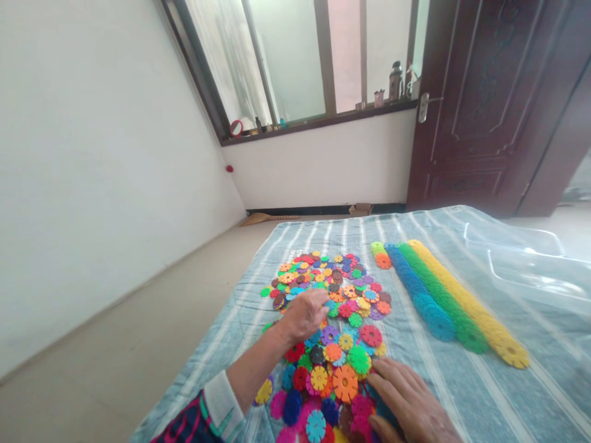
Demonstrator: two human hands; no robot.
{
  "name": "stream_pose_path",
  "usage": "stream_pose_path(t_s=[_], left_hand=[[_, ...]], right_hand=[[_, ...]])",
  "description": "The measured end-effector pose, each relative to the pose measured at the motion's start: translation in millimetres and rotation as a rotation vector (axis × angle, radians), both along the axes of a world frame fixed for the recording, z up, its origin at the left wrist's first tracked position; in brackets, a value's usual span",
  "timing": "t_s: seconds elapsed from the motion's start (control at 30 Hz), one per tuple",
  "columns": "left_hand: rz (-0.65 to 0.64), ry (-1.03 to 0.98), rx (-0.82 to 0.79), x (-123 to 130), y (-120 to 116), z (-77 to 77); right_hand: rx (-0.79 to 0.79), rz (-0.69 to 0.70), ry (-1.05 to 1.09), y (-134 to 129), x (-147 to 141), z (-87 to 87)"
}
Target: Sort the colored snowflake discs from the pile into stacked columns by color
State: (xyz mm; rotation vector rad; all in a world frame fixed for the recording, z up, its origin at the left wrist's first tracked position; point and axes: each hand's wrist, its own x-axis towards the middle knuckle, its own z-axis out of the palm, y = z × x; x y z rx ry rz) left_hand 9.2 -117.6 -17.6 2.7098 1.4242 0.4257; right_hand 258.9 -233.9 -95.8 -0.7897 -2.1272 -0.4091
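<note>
Notched plastic discs of many colours lie in a loose heap (345,383) on a striped cloth. Above the middle of this heap, my left hand (307,314) is closed with its fingers curled down; its fingertips are hidden, so what they hold cannot be made out. My right hand (410,403) rests at the heap's near right edge, fingers stretched out and thumb apart, with dark blue discs showing between thumb and fingers. Right of the heap run overlapping rows of blue discs (420,295), green discs (443,301) and yellow discs (471,301).
A short row with a lime disc (378,247) and an orange disc (383,261) begins left of the blue row. Clear plastic containers (538,271) stand at the cloth's right. Beyond the striped cloth (258,271) are a window sill (323,126) and a dark red door (484,111).
</note>
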Motion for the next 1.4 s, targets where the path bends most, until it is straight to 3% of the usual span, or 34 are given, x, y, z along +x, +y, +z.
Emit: stream_pose_path(t_s=[0.13, 0.23, 0.37, 0.6, 0.8, 0.93, 1.2, 1.27, 1.4], left_hand=[[-0.05, 0.017, -0.021, 34, 2, 1.9], [-0.015, 0.071, -0.087, 44, 8, 3.4], [0.047, 0.093, -0.128, 33, 18, 4.4], [0.19, 0.14, -0.121, 4, 27, 11.1], [0.039, 0.036, -0.016, 15, 17, 1.0], [-0.035, 0.104, -0.086, 29, 12, 1.9], [0.244, 0.223, -0.029, 31, 18, 13.4], [0.208, 0.167, -0.001, 38, 18, 12.2], [-0.027, 0.031, -0.047, 61, 19, 8.5]], right_hand=[[-0.035, 0.02, -0.001, 0, 1, -2.6], [-0.038, 0.022, 0.004, 0, 0, -3.5], [-0.064, 0.03, 0.003, 2, 0, -2.2], [-0.258, 0.024, 0.104, -3, -11, -0.7], [-0.321, 0.028, 0.097, -9, -11, 10.7], [-0.337, 0.041, 0.087, -9, -5, 15.7], [-0.277, 0.04, 0.08, -5, -7, 10.8], [-0.261, 0.042, 0.082, -5, -7, 11.8], [-0.25, 0.049, 0.07, -3, -6, 11.1]])
